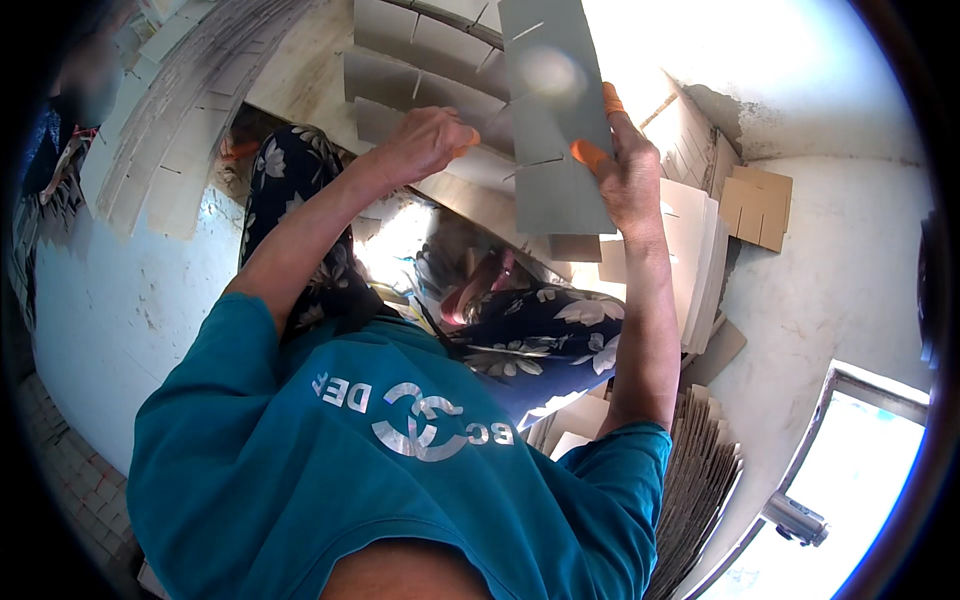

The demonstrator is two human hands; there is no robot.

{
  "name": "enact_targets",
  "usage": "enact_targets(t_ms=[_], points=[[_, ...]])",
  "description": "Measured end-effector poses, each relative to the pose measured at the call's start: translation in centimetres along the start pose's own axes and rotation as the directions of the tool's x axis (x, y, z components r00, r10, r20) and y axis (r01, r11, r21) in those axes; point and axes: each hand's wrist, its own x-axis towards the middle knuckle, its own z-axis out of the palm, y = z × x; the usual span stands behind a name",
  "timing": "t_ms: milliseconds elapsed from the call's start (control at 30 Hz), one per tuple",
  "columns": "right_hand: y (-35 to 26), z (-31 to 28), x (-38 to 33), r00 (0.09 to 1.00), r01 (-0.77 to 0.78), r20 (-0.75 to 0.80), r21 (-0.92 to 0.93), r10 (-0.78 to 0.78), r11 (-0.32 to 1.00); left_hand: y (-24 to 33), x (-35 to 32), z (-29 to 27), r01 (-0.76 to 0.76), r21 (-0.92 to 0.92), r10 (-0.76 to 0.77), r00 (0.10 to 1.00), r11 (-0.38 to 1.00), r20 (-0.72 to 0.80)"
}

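We see the right hand [632, 172] gripping the edge of a flat grey slotted cardboard sheet [553, 120] (orange caps on its fingertips), held up before us. The left hand [425, 140] pinches another grey slotted cardboard strip [425, 85] just beside it.

Two hands are at work, the left hand [425, 140] and right hand [625, 175], one slotted grey card sheet [555, 120] between their fingers, four similar sheets [420, 60] overlapped beyond the fingertips, and three orange finger guards [588, 153] visible.
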Motion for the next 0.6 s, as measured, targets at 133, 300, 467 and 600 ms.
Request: enact_targets(t_ms=[133,300,467,600], points=[[0.6,-0.6,0.6,0.992,-0.053,0.113,0.019,0.051,0.998,0.1,0.2,-0.3,0.035,-0.014,-0.034,0.998,0.999,0.059],[-1.0,-0.9,0.9,0.986,-0.099,0.133,0.016,0.096,0.995,-0.1,0.2,-0.2,0.041,0.008,-0.042,0.998,0.999,0.041],[0.8,-0.9,1.7,0.990,-0.016,0.144,0.049,0.009,0.999,-0.3,0.4,-0.1,0.014,0.003,-0.014,1.000,1.000,0.027],[0.8,-0.2,2.2,0.989,-0.039,0.144,0.090,0.026,0.995,-0.7,0.5,0.0,0.011,-0.038,-0.009,0.999,0.999,0.053]])
